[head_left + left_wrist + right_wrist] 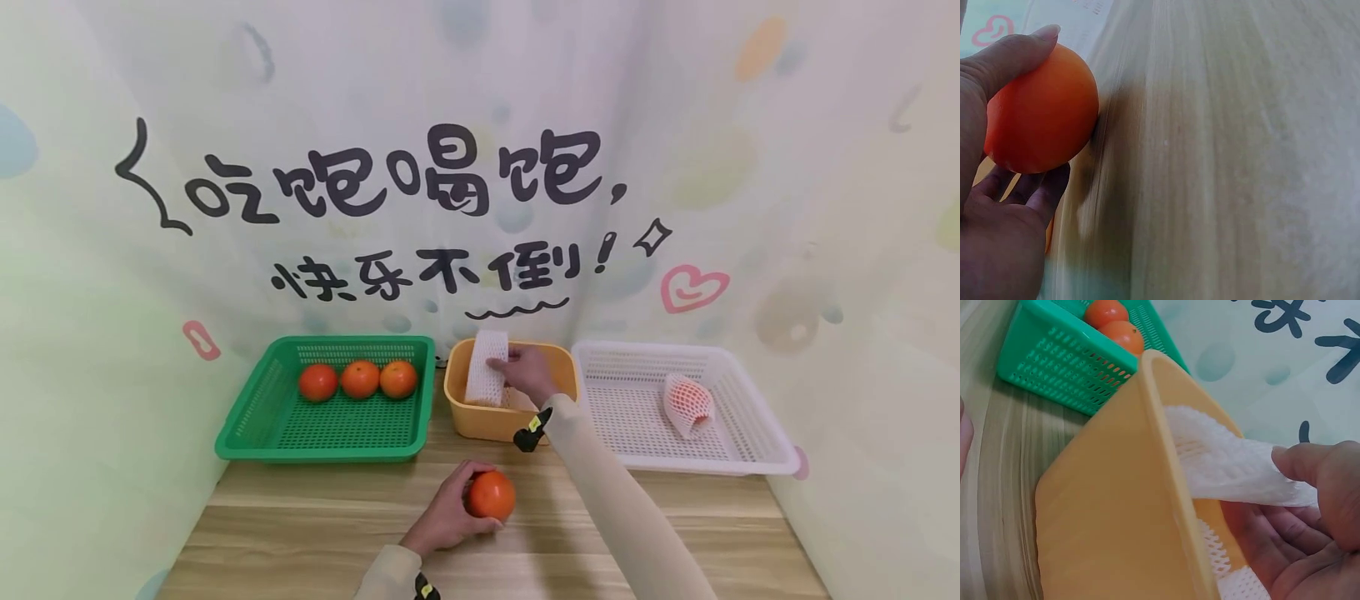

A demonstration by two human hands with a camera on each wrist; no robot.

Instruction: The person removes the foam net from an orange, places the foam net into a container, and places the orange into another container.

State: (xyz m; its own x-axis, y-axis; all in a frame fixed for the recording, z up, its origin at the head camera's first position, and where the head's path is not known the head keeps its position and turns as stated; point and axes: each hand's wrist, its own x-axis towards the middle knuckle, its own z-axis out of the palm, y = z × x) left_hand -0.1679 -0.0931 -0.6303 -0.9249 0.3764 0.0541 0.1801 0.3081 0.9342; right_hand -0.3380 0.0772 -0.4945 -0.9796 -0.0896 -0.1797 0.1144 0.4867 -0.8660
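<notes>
My left hand (448, 512) grips a smooth, round orange-red fruit (492, 495) at the table's front middle; whether it is a tomato or a persimmon I cannot tell. In the left wrist view, the thumb lies over the fruit (1047, 112) and fingertips are under it. Over the yellow bin (480, 422), my right hand (531, 375) pinches a white foam fruit net (487, 367) between thumb and fingers. The net stands partly above the rim, its lower end inside. More white foam nets (1244, 584) lie in the bin, seen from the right wrist.
A green basket (322, 455) at the left holds three orange-red fruits (360, 379) in a row. To the right, a white basket (675, 462) contains one fruit in a foam net (686, 404). Behind them hangs a printed curtain (450, 83). The wooden table (300, 533) lies in front.
</notes>
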